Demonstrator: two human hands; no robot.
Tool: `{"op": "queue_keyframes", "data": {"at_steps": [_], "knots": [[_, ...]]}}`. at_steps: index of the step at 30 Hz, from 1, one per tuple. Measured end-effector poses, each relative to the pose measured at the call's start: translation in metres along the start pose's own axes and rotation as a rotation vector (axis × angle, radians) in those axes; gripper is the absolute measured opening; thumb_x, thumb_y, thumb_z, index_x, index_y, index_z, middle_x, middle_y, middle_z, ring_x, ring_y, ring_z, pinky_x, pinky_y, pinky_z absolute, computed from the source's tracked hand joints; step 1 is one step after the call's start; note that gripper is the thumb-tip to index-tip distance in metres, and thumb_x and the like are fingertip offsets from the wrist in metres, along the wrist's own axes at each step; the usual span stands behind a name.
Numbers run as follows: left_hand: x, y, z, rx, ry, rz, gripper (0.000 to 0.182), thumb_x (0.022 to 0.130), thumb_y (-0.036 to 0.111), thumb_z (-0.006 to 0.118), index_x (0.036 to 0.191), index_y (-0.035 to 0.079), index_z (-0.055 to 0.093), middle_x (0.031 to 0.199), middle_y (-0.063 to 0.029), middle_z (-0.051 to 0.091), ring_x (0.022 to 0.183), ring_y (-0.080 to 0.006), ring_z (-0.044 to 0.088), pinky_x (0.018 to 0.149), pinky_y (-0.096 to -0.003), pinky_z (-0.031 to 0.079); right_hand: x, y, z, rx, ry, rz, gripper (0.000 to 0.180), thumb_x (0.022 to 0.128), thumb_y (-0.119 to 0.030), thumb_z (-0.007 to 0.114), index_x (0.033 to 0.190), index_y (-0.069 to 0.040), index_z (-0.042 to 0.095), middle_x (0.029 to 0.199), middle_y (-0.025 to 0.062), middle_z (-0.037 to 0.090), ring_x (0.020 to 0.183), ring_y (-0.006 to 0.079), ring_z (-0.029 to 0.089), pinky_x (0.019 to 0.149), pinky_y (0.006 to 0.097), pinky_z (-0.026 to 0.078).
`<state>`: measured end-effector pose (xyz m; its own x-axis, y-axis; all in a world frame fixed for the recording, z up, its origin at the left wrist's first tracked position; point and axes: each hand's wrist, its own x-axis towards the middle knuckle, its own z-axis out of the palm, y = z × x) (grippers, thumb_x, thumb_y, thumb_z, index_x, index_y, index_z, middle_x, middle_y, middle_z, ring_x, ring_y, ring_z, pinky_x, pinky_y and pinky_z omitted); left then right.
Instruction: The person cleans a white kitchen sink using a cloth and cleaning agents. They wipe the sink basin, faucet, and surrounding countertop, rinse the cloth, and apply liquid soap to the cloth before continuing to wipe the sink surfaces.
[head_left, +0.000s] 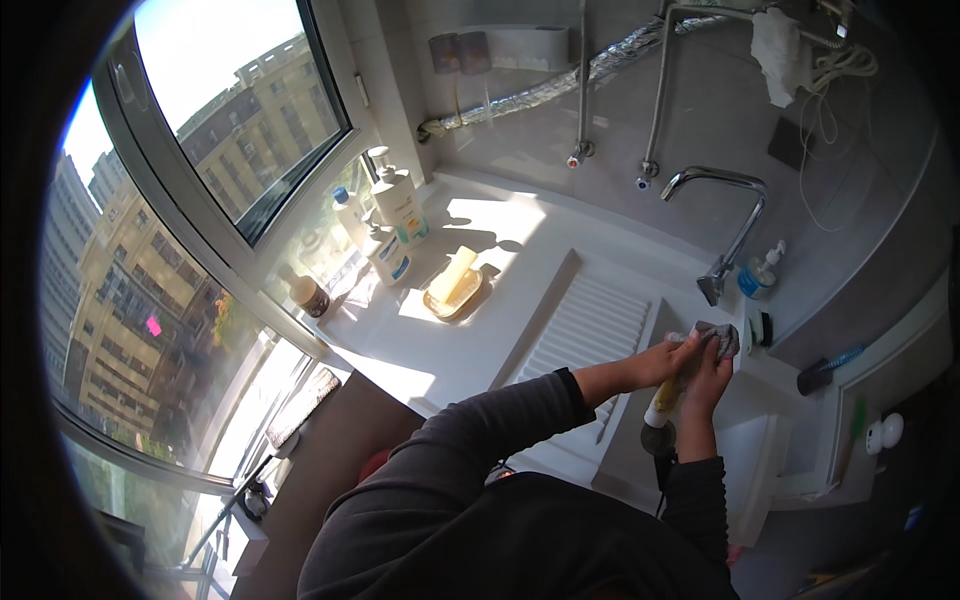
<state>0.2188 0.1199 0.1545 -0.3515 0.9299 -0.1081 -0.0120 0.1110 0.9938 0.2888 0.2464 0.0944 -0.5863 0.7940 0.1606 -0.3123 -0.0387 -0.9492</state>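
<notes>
Over the right side of the white laundry sink, my left hand and my right hand meet. Both are closed on a crumpled grey cloth. A slim yellowish container with a white end slants down between my wrists, its upper part hidden by my fingers. Which hand bears its weight I cannot tell. Below its white end is a dark round object, partly covered. The sink's ribbed washboard lies to the left of my hands, partly behind my left forearm.
Beyond my hands rises a chrome faucet, with a blue-labelled pump bottle and a brush beside it. A soap dish holds a yellow bar. Several bottles stand by the window. A dark cup is at the right.
</notes>
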Motion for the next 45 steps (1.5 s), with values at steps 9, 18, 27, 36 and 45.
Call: {"op": "queue_keyframes", "data": {"at_steps": [9, 18, 27, 36, 45], "knots": [[0.011, -0.020, -0.002, 0.114, 0.462, 0.168, 0.042, 0.099, 0.040, 0.053, 0.105, -0.001, 0.058, 0.089, -0.0132, 0.063, 0.085, -0.0180, 0.059, 0.078, -0.0320, 0.049, -0.001, -0.006, 0.009, -0.105, -0.060, -0.125, 0.022, 0.098, -0.019, 0.059, 0.106, 0.001, 0.062, 0.100, 0.0057, 0.066, 0.091, 0.0137, 0.061, 0.083, 0.0287, 0.049], [0.000, -0.024, -0.015, -0.272, 0.667, 0.230, 0.028, 0.099, 0.027, 0.053, 0.092, 0.001, 0.059, 0.080, 0.0007, 0.058, 0.078, -0.0085, 0.051, 0.073, -0.0277, 0.045, -0.038, 0.003, 0.043, -0.112, -0.260, -0.028, 0.031, 0.096, -0.018, 0.062, 0.117, 0.004, 0.056, 0.109, 0.0068, 0.063, 0.099, 0.0136, 0.059, 0.086, 0.0291, 0.047], [-0.055, -0.030, -0.057, -0.630, 0.555, 0.217, 0.026, 0.098, 0.023, 0.055, 0.082, 0.005, 0.062, 0.074, 0.0025, 0.057, 0.070, -0.0072, 0.051, 0.067, -0.0259, 0.045, -0.064, 0.020, 0.064, -0.144, -0.637, -0.035, 0.028, 0.092, -0.010, 0.065, 0.115, 0.005, 0.059, 0.108, 0.0080, 0.065, 0.101, 0.0152, 0.060, 0.089, 0.0322, 0.048], [-0.141, -0.044, -0.137, -0.568, 0.846, 0.323, 0.026, 0.099, 0.025, 0.056, 0.090, 0.003, 0.068, 0.082, 0.0009, 0.064, 0.076, -0.0075, 0.054, 0.074, -0.0261, 0.044, -0.088, 0.033, 0.092, -0.502, -0.943, 0.148, 0.030, 0.088, -0.010, 0.067, 0.113, 0.004, 0.060, 0.099, 0.0132, 0.070, 0.089, 0.0215, 0.067, 0.081, 0.0350, 0.051], [-0.285, -0.065, -0.285, -0.065, 1.536, 0.374, 0.035, 0.097, 0.030, 0.062, 0.111, -0.002, 0.068, 0.098, -0.0040, 0.068, 0.092, -0.0100, 0.058, 0.086, -0.0243, 0.042, -0.075, 0.056, 0.064, -0.499, -0.731, 0.039, 0.038, 0.087, -0.006, 0.066, 0.122, 0.003, 0.053, 0.108, 0.0100, 0.066, 0.097, 0.0185, 0.061, 0.090, 0.0324, 0.047]]}}
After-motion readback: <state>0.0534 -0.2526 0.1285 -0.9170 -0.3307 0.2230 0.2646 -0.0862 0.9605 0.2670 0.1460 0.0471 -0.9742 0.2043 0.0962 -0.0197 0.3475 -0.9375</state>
